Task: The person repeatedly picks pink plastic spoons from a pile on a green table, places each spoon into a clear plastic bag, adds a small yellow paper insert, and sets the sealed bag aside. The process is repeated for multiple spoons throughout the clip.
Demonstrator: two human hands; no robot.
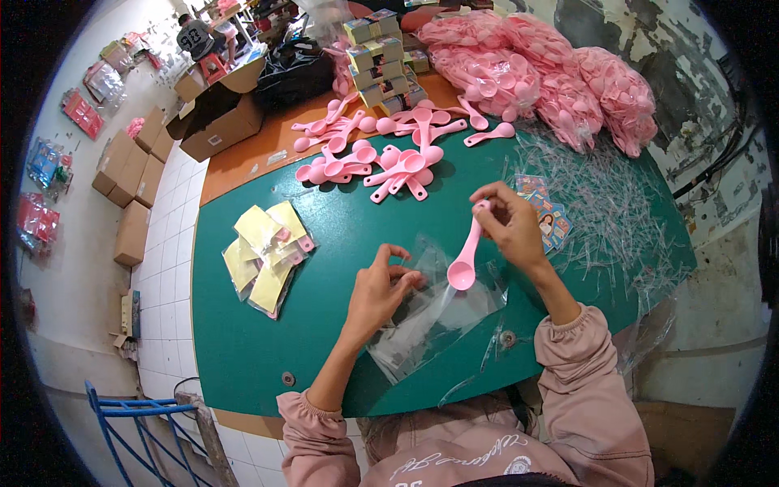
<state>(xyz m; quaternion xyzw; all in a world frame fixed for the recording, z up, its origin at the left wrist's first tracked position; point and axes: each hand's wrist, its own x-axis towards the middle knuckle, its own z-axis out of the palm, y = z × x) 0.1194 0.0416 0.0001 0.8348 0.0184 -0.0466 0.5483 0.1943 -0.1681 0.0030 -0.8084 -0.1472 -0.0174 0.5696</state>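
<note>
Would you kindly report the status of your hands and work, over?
Right hand pinching long-handled pink plastic spoon. Left hand by transparent flat plastic bags, grip unclear. Thin clear plastic strips strewn at right.

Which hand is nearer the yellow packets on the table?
Left. The left hand is right of the packets, apart from them; the right hand is farther right, holding a pink spoon.

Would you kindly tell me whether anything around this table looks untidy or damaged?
Yes: clear plastic strips lie strewn over the right of the green table, like loose scraps, and the wall beyond is patchy, its paint apparently peeling.
</note>
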